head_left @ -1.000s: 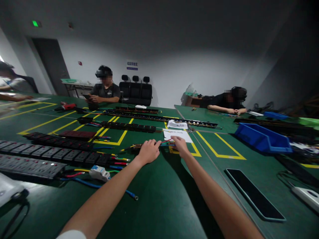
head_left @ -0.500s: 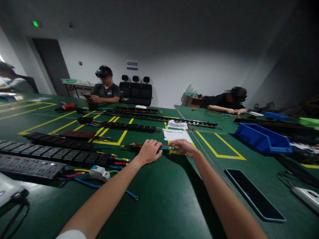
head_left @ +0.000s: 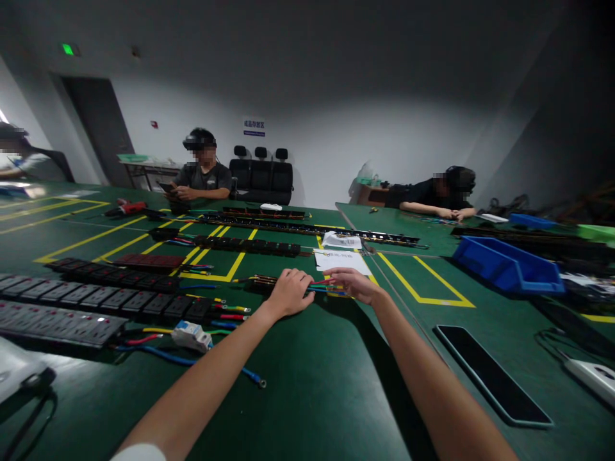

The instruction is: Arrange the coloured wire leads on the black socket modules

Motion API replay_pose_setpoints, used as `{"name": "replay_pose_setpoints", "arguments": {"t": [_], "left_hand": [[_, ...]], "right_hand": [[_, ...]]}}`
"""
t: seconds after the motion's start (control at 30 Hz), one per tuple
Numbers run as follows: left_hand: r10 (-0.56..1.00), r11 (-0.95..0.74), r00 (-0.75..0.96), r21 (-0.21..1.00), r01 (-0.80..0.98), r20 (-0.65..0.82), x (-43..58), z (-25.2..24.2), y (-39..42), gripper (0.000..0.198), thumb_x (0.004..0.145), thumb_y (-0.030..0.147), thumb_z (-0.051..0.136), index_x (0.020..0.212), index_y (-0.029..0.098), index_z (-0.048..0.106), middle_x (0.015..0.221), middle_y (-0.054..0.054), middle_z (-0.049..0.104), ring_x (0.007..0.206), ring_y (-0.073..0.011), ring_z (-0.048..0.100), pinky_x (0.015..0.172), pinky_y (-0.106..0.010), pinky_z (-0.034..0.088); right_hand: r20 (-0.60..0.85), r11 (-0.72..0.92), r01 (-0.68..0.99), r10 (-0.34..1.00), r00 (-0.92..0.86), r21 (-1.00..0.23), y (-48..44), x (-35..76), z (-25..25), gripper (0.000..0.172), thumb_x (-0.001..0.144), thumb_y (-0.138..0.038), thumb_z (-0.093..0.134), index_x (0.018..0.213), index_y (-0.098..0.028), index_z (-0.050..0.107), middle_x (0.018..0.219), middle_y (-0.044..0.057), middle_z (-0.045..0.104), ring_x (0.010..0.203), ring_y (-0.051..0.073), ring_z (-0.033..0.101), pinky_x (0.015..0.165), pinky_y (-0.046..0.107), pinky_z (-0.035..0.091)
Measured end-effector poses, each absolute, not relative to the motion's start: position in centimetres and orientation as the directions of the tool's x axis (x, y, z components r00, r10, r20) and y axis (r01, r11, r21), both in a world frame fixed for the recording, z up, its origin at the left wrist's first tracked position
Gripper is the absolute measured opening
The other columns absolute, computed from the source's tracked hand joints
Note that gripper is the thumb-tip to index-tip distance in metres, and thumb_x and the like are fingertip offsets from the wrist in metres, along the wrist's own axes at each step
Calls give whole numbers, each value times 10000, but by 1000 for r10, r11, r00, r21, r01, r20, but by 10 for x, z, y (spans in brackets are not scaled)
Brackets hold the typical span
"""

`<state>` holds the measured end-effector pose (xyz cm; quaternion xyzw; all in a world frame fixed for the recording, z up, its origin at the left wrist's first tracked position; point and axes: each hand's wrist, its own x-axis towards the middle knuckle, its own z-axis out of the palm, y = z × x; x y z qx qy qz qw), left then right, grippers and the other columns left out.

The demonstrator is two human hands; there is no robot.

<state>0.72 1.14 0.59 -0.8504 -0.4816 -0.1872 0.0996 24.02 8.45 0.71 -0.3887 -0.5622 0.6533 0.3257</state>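
A slim wired strip (head_left: pixel 262 282) lies on the green table (head_left: pixel 298 390) ahead of the person, partly hidden by the left hand (head_left: pixel 289 293), whose fingers and thumb are clasped over it. Red and blue wires (head_left: pixel 323 288) run from its right end to the right hand (head_left: pixel 358 285); those fingers bend over them, though whether they pinch any cannot be told. Just beyond lies a white paper sheet (head_left: pixel 342 263). To the left, power strips (head_left: pixel 125 299) lie side by side, with a small circuit breaker (head_left: pixel 191 335) among the nearest wire ends. On the right are a smartphone (head_left: pixel 492 376) and, farther off, a blue plastic bin (head_left: pixel 507 266). Across the table, one co-worker (head_left: pixel 209 179) holds a phone (head_left: pixel 167 187)
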Motion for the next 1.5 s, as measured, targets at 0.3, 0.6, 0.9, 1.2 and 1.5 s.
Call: {"name": "replay_pose_setpoints", "arguments": {"t": [0.3,0.6,0.9,1.2,1.5], "left_hand": [[852,-462,406,111,880,330,9,5,23,248,868,176,528,1094,232,615,1091,-46,688,1048,-241,603,885,-385,420],[854,-472,433,77,878,289,9,10,21,247,880,196,505,1110,216,593,1089,-68,685,1028,-242,614,891,-386,426],[897,-420,382,158,894,223,16,22,30,416,1009,387,313,992,241,702,1034,-65,734,961,-250,662,892,-408,454],[925,-373,337,258,891,174,22,23,40,349,985,346,375,1035,252,707,1103,-39,742,995,-222,674,871,-349,479],[932,-355,312,294,887,183,22,23,38,331,979,363,398,1019,260,710,1105,-29,735,1026,-221,661,911,-360,466]], "right_hand": [[-108,-92,58,895,-432,-994,87,238,5,277,717,-350,807,934,-188,749,848,47,725,631,115,623,485,181,465],[10,104,201,906,-422,-974,98,244,-10,379,625,-468,836,811,-163,710,742,2,678,642,110,566,556,207,398],[17,62,113,933,-359,-992,94,237,-1,448,656,-558,808,896,-187,734,771,18,688,606,96,532,488,185,343],[31,87,156,944,-327,-984,97,237,-5,502,601,-589,828,826,-156,711,740,27,705,578,96,520,515,205,346],[21,144,323,935,-355,-935,95,238,-6,457,644,-589,786,793,-160,737,710,13,680,667,146,569,567,231,383]]}}
